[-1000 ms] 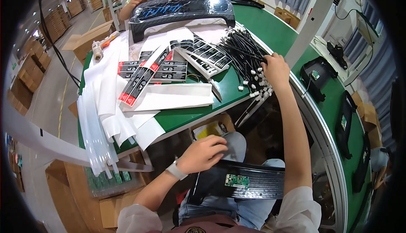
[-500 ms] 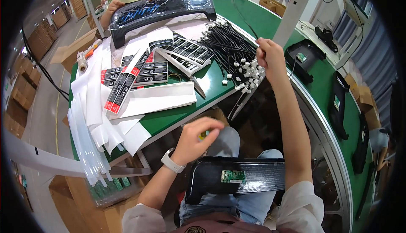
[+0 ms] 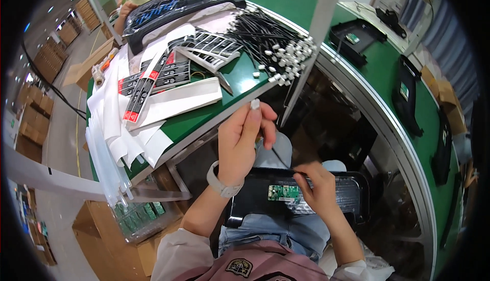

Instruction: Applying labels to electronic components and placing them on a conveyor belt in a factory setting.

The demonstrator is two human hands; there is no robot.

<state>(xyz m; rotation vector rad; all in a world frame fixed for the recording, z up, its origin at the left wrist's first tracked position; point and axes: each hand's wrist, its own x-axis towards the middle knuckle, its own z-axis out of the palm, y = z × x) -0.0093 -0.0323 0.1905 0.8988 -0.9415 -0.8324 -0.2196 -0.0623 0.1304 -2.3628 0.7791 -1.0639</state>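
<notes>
My left hand (image 3: 239, 137), with a white watch on its wrist, pinches the white connector (image 3: 254, 104) of a black cable (image 3: 279, 156) between thumb and fingers. The cable runs down toward my right hand (image 3: 317, 186), whose closed fingers grip it farther along. Below both hands a black plastic housing (image 3: 245, 193) lies across my lap. A green circuit board (image 3: 284, 193) sits on it, just left of my right hand. Ahead on the table is a pile of black cables (image 3: 265, 31) with white connectors (image 3: 292, 59).
Label sheets (image 3: 173, 74), scissors (image 3: 224, 83) and white paper (image 3: 109, 107) cover the green table (image 3: 245, 71). Across it a person handles a film-wrapped black housing (image 3: 184, 10). More housings (image 3: 407, 94) stand on the curved green bench at right. A metal post (image 3: 321, 13) rises beside the cables.
My right hand has come down from above the cable pile to the housing, bringing a black cable. My left hand has risen and taken hold of its white connector. The view has shifted.
</notes>
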